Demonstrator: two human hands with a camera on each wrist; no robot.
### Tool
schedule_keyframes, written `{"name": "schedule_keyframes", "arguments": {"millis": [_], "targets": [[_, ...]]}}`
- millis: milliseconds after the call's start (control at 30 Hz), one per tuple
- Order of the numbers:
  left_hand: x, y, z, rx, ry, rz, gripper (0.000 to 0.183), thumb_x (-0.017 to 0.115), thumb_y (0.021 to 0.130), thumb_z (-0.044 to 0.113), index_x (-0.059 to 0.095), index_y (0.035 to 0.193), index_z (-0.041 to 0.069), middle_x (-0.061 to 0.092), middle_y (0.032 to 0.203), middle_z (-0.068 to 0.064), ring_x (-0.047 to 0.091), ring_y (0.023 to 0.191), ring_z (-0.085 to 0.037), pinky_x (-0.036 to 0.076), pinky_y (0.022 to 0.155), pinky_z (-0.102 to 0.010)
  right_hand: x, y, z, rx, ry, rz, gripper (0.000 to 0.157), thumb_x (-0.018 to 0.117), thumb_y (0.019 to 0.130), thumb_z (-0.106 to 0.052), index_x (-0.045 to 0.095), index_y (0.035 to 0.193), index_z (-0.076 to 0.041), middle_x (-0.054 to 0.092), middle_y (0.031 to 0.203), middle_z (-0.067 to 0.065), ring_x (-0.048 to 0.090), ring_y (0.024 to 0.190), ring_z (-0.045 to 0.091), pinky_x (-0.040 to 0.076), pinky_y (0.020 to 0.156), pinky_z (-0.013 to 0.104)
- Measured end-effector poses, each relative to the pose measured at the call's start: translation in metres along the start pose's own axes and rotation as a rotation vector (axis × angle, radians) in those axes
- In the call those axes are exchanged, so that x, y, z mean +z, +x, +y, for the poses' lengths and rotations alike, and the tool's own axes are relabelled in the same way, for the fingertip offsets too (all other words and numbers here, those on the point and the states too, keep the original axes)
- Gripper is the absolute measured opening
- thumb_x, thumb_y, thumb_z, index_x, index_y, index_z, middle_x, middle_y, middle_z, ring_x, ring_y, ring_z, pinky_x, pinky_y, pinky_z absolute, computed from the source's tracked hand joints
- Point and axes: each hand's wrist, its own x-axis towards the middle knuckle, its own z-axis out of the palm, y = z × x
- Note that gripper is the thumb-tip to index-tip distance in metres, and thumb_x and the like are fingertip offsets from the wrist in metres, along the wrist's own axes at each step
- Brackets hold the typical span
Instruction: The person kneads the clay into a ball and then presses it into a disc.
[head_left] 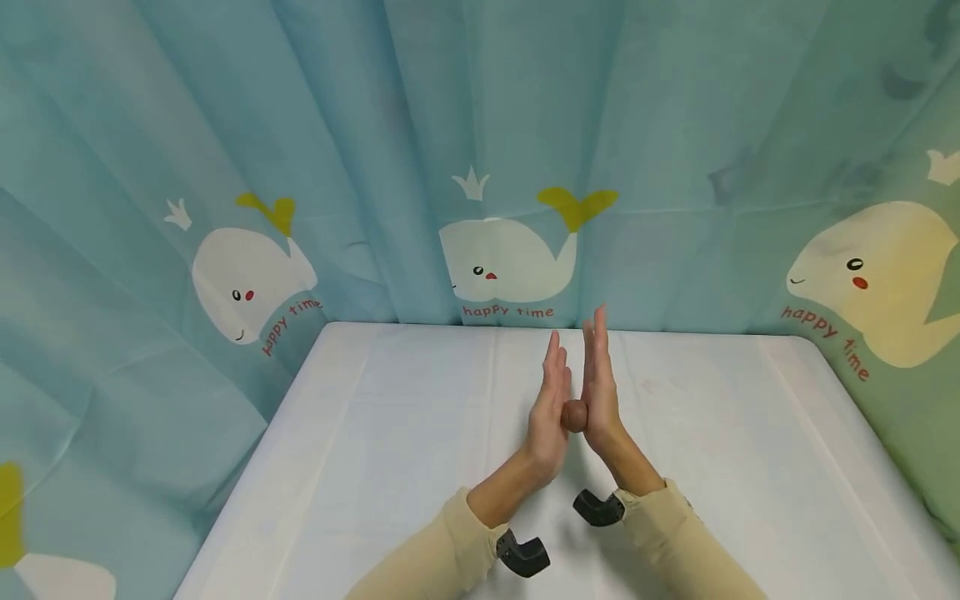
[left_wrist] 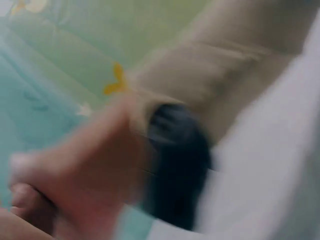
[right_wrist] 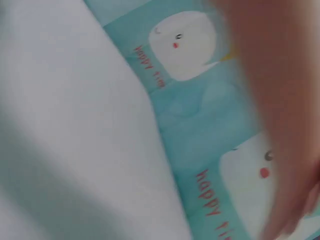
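Note:
A small brown ball (head_left: 574, 416) sits between my two palms, touched from both sides. My left hand (head_left: 549, 421) stands upright on its left, with the fingers straight and pointing away. On the ball's other side my right hand (head_left: 602, 407) is also upright, its straight fingertips reaching a bit farther forward. The hands lean toward each other above the table, and a narrow gap shows between their fingers. In the left wrist view the right wrist and palm are blurred by motion, with the dark brown ball (left_wrist: 40, 215) partly hidden at lower left.
A white table (head_left: 405, 417) lies beneath the hands. Behind it hangs a blue-green curtain (head_left: 525, 100) printed with whales and lettering. A black curved mount (head_left: 522, 554) is on the left sleeve, and another black mount (head_left: 598, 507) is on the right one.

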Motion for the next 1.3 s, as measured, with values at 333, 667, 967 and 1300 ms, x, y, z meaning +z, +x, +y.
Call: {"name": "schedule_keyframes", "arguments": {"millis": [333,667,967,1300], "targets": [[-0.012,0.014,-0.015,0.021,0.185,0.080,0.058,0.010,0.112,0.042,0.003,0.167,0.027,0.002,0.173,0.004,0.000,0.157,-0.016,0.004,0.125,-0.052,0.020,-0.022,0.011,-0.111,-0.137,-0.046,0.055,0.007,0.112,-0.043,0.005,0.166,-0.035,0.008,0.171,-0.010,0.004,0.156,0.008,0.003,0.124,0.049],[-0.021,0.013,-0.022,0.080,0.105,0.065,0.060,0.011,0.112,0.042,0.000,0.167,0.021,-0.003,0.173,0.001,-0.003,0.158,-0.018,0.002,0.126,-0.048,0.032,-0.024,-0.013,-0.156,-0.205,-0.096,0.056,0.011,0.111,-0.046,0.001,0.166,-0.037,0.007,0.171,-0.008,0.001,0.157,0.011,-0.002,0.123,0.056],[-0.003,0.001,-0.004,0.120,0.081,-0.031,0.059,0.011,0.112,0.043,-0.004,0.166,0.026,-0.007,0.172,0.008,-0.005,0.157,-0.015,0.000,0.126,-0.043,0.004,0.003,0.005,-0.085,-0.138,0.028,0.054,0.013,0.112,-0.047,0.002,0.165,-0.040,0.001,0.170,-0.018,0.001,0.155,0.003,-0.003,0.125,0.039],[-0.032,0.022,0.003,0.087,0.215,0.229,0.057,0.019,0.112,0.047,0.008,0.166,0.033,0.004,0.172,0.009,0.007,0.157,-0.018,0.004,0.125,-0.050,0.038,-0.037,0.002,-0.065,-0.053,-0.193,0.055,0.006,0.112,-0.044,-0.001,0.166,-0.035,0.004,0.172,-0.006,0.002,0.156,0.015,0.032,0.102,0.024]]}}
